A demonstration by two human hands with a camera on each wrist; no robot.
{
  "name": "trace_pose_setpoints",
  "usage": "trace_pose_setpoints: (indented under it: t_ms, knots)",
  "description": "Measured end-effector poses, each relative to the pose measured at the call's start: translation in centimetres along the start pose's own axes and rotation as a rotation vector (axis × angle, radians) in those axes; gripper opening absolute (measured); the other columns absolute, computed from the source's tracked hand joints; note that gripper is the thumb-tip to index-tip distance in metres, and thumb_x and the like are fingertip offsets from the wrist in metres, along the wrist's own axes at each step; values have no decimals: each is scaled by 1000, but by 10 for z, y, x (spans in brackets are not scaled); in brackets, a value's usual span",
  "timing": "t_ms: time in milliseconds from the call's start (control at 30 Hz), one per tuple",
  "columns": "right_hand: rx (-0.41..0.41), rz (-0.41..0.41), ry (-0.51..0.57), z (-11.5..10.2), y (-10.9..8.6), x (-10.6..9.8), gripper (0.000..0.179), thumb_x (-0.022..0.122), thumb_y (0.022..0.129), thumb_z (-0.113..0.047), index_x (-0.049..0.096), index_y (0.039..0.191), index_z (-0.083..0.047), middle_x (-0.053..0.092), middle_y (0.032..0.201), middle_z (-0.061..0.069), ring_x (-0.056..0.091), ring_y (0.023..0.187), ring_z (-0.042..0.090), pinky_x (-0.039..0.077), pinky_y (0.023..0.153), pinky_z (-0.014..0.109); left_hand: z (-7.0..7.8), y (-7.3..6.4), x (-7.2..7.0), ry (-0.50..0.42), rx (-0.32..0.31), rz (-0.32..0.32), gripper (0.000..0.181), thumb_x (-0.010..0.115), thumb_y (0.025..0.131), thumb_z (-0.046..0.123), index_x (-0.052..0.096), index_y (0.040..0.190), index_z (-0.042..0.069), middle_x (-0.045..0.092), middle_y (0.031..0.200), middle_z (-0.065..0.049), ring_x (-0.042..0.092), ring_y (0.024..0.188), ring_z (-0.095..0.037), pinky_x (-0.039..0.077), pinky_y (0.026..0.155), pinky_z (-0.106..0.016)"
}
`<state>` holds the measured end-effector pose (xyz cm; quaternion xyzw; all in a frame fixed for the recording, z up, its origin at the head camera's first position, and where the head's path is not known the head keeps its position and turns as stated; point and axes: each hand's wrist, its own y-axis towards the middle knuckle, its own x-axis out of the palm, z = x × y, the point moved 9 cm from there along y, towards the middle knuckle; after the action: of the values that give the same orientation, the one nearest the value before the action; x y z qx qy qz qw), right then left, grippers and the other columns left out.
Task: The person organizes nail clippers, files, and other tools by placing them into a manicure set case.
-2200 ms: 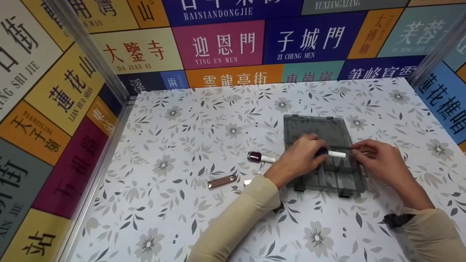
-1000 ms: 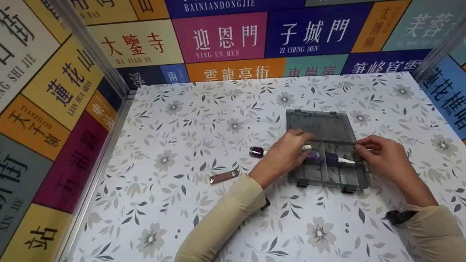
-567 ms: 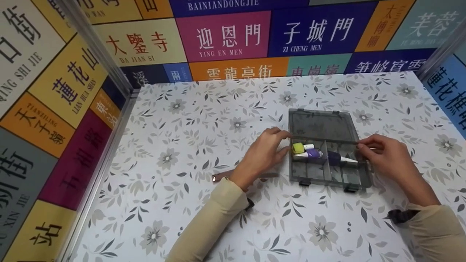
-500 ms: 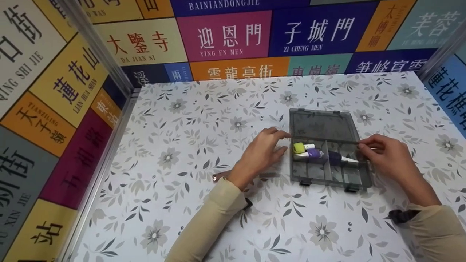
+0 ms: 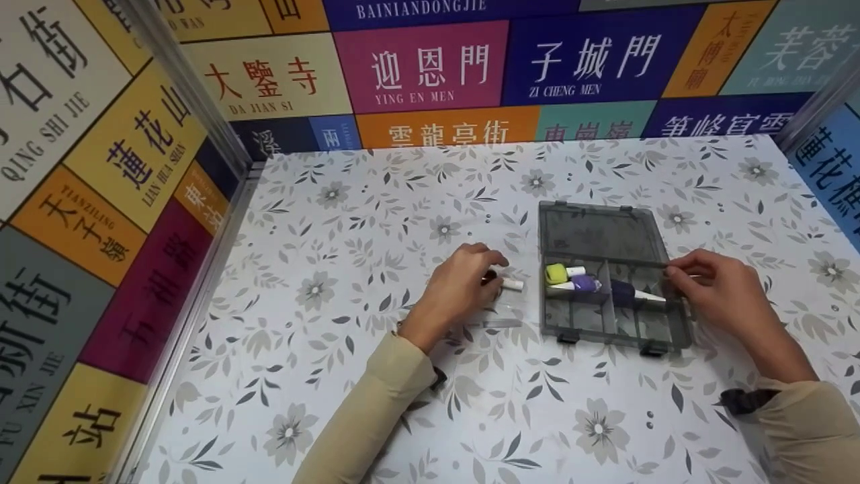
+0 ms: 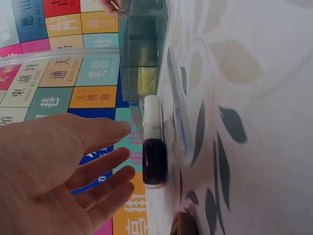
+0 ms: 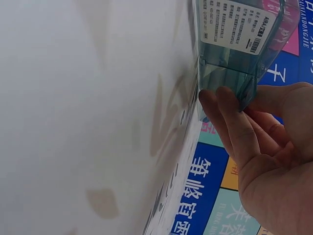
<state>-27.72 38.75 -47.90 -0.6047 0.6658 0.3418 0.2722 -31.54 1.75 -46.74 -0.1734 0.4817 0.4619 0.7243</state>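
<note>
An opened grey see-through compartment box (image 5: 594, 232) lies on the table, its lid folded back. In its left compartment are a yellow nail polish bottle (image 5: 555, 273) and a purple nail polish bottle (image 5: 586, 284); a dark blue nail polish bottle (image 5: 623, 293) lies in the right one. My right hand (image 5: 715, 286) pinches the box's right edge near the hinge. Left of the box, my left hand (image 5: 460, 289) reaches over a dark red nail polish bottle (image 6: 155, 161) with a white cap. In the left wrist view its loosely extended fingers are apart from the bottle.
A clear flat strip (image 6: 180, 107) lies beside the dark red bottle. Below it in the left wrist view, part of a brown nail clipper (image 6: 185, 223) shows; the left wrist mostly covers it in the head view. Printed panels (image 5: 430, 67) wall the table's back and sides.
My left hand has drawn back leftward from the box, uncovering the yellow and purple bottles, and now reaches over the dark red bottle. My right hand stays at the box's right edge.
</note>
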Motion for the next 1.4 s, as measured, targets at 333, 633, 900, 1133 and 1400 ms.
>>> trace_pose_setpoints:
  t_ms: [333,633,900,1133,1400]
  knots:
    - [-2,-1,-6,1,-1,3,23,73,105,-30,78,113,-9,81,114,22,54,83,-31,44,71,1,-22,-6,-1,16,-47,-38,27,79,91,13,82,118,18,76,115,-5,70,112,-24,62,92,-42]
    - [16,-8,-1,0,-2,3,23,72,106,-29,78,113,-8,80,116,22,54,83,-31,45,71,0,-32,-7,6,-33,-68,-61,28,81,90,14,81,117,21,74,112,-3,71,104,-21,62,88,-42]
    - [10,-8,10,0,0,2,23,73,105,-29,78,112,-8,80,116,23,55,84,-31,45,72,0,-31,-6,8,-78,-42,-52,29,81,89,9,81,118,15,75,111,-8,72,103,-23,62,93,-39]
    - [10,-7,14,2,1,2,22,72,105,-28,79,112,-7,81,114,21,56,83,-30,43,74,-2,-28,-3,8,-120,2,-45,27,81,90,6,80,117,8,74,110,-11,70,101,-23,60,92,-35]
    - [15,-8,12,3,1,1,22,72,105,-28,79,111,-8,81,114,22,56,83,-29,45,73,-1,-26,-1,11,-129,21,-65,27,81,89,6,80,117,7,73,110,-12,69,103,-24,60,95,-35]
